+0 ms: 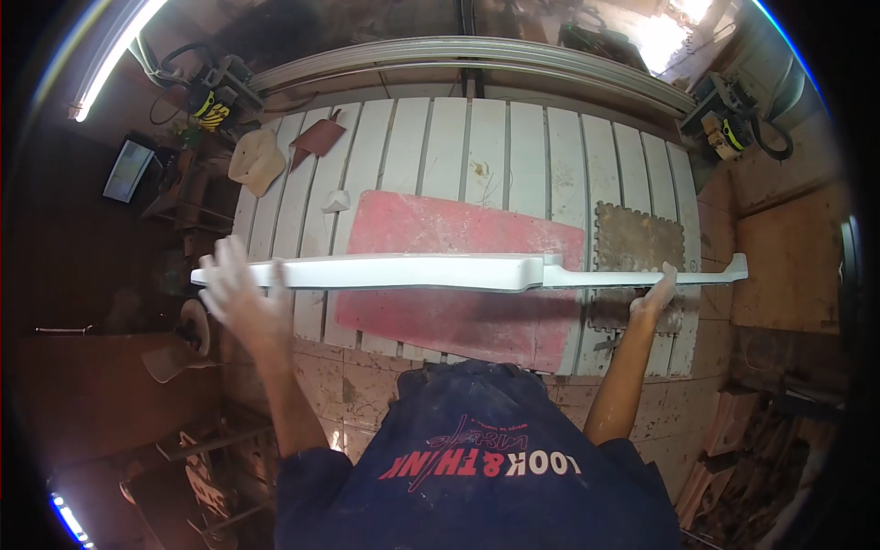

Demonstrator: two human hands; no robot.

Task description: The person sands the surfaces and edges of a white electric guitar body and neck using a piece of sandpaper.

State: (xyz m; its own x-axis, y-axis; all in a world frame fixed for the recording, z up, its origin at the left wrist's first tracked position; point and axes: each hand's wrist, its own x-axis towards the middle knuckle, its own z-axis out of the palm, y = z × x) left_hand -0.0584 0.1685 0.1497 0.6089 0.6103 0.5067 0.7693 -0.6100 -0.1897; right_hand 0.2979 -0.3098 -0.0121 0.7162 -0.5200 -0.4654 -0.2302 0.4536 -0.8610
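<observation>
A long white shaped wooden piece (440,271) stretches across the view above a slatted white worktable (513,156). It is thick on the left and thin and notched on the right. My left hand (240,295) is at its left end, fingers spread and blurred, touching or just under the piece. My right hand (654,298) grips the thin right part from below. Beneath the piece lies a red board (458,312) on the table.
A brown foam mat with jigsaw edges (639,243) lies right of the red board. Sandpaper scraps and a cloth (257,158) sit at the table's left. Yellow power tools (211,103) flank the curved metal rail (477,50). Wood offcuts pile at lower right (752,458).
</observation>
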